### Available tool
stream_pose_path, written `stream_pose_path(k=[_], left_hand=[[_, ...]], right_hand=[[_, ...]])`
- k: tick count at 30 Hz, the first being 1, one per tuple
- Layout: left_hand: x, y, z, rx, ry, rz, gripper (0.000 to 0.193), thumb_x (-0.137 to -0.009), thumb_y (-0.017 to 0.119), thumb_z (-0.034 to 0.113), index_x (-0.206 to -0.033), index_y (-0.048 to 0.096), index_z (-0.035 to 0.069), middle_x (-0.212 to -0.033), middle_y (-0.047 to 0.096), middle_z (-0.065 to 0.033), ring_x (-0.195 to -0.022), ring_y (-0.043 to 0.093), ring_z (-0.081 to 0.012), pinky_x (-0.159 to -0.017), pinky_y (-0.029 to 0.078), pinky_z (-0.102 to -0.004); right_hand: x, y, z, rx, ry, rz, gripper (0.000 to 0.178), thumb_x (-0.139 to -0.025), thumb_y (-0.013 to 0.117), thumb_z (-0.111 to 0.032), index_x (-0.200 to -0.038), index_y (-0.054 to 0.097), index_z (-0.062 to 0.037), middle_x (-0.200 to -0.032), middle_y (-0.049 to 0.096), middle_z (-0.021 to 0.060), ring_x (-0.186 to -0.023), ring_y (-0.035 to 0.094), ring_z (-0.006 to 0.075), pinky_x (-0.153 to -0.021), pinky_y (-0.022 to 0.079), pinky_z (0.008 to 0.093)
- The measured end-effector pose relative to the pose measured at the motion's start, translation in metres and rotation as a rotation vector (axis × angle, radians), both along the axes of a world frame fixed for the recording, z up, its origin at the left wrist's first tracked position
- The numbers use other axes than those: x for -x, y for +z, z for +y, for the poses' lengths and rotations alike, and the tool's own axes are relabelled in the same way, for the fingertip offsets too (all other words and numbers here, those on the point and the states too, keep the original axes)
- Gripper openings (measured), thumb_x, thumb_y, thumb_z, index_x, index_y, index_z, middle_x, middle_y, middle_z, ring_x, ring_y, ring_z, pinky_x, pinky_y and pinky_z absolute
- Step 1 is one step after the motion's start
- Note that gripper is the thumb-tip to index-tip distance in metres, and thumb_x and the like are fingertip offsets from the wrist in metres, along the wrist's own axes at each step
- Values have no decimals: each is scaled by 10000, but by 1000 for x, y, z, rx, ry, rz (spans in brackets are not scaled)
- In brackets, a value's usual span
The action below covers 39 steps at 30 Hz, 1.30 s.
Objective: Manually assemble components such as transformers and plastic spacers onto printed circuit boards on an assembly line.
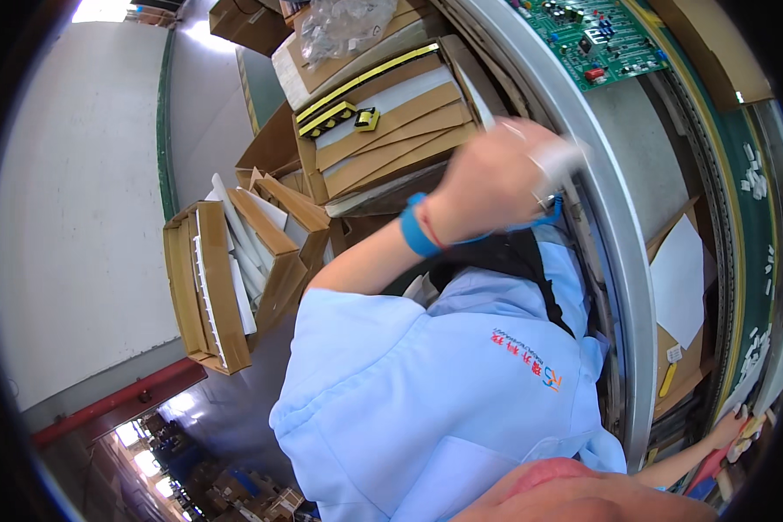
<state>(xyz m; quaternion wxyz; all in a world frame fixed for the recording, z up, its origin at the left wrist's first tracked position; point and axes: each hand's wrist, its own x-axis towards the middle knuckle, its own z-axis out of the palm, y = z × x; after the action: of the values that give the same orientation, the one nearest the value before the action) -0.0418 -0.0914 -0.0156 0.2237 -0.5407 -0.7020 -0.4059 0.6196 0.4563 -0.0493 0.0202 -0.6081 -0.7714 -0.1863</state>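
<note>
1. From far away, I watch the left hand (496, 178). It is a blur, and its fingers look curled. A white thing (561, 161) shows at the fingertips, but I cannot tell if they pinch it.
2. The white thing is what I care about most. It shows right by the inner edge of the silver rail (622, 226); I cannot tell if they touch.
3. Near the lower right corner I see another hand (729, 426). I take it for the right one. It is too small to tell if it is spread or pinching.
4. Beside the left hand is a carton (311, 170). A long yellow and black row (365, 85) runs along its top edge, and one loose block (367, 119) lies near its upper left corner.
5. Past the rail's top end is a green circuit board (596, 39).
6. I think the step is a hand move between carton and rail. Next calls for going slow, with a sure hold.
</note>
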Motion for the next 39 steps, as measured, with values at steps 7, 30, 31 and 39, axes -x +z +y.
stream_pose_path(k=[7,30,31,39], left_hand=[[113,-119,-173,536,951,-125,353,-774,702,145,-1111,632,69,-1064,602,-144,-926,616,-339,-740,489,-443],[197,-153,-174,714,963,41,256,-779,736,243,-976,668,95,-895,602,-80,-770,665,-278,-640,536,-405],[198,-154,-176,714,961,42,256,-779,736,243,-976,668,95,-895,602,-80,-770,665,-278,-640,536,-405],[198,-169,-180,688,1034,205,256,-723,779,322,-882,692,141,-865,599,-44,-797,638,-234,-746,403,-393]], right_hand=[[49,45,-32,-95,-201,-41,503,-956,488,-464,-1343,573,-153,-1327,584,146,-1189,548,380,-979,427,457],[2,22,-15,-52,12,3,422,-941,497,-357,-1331,589,-224,-1378,554,97,-1194,545,364,-978,431,439],[0,22,-12,-52,10,3,422,-941,497,-357,-1331,589,-224,-1378,554,97,-1194,545,364,-978,431,439],[-12,28,-9,-67,3,1,428,-933,513,-377,-1323,600,-220,-1285,619,119,-1130,581,372,-939,448,445]])
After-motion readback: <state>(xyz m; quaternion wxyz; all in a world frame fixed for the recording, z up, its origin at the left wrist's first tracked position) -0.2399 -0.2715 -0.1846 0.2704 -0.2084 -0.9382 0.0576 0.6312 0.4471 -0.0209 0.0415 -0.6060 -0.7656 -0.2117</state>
